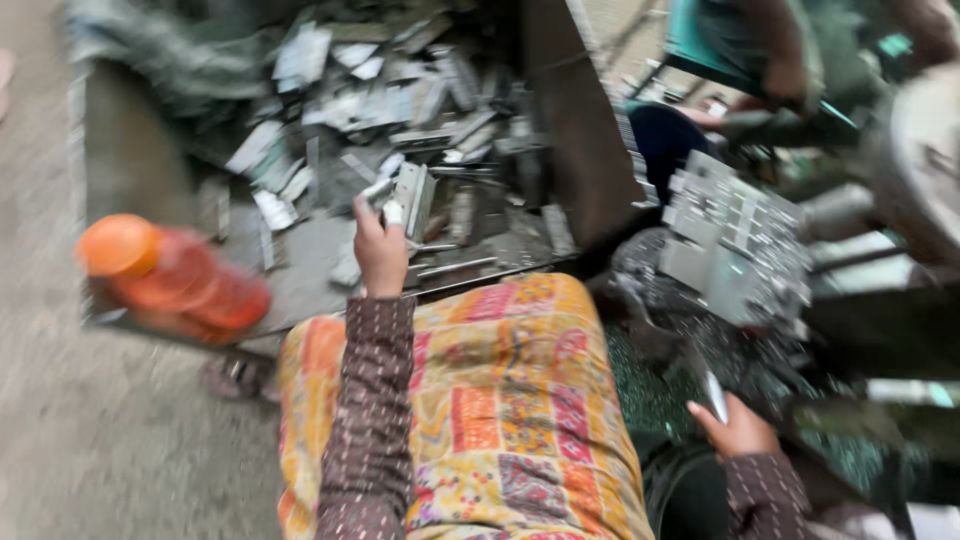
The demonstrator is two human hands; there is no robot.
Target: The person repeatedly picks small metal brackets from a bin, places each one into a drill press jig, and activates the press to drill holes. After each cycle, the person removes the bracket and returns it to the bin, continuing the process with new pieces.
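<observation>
Gripping a flat grey metal piece (408, 195) lifted from the scrap tray (130, 150), the left hand (380, 250) is mid-pick, while the right hand (738, 428) pinches a small pale strip (716, 396); carrying it across needs a firm hold.

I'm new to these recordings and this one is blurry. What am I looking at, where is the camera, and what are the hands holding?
The camera sits on a person's head, looking down at their lap, covered in patterned orange cloth. Their left hand reaches into a tray of flat grey metal pieces and grips a small bunch of metal pieces. Their right hand holds one thin pale piece low at the right. An orange bottle lies by the tray. Another stack of metal plates sits by dark machinery on the right. Another person's arm shows at the top.
</observation>
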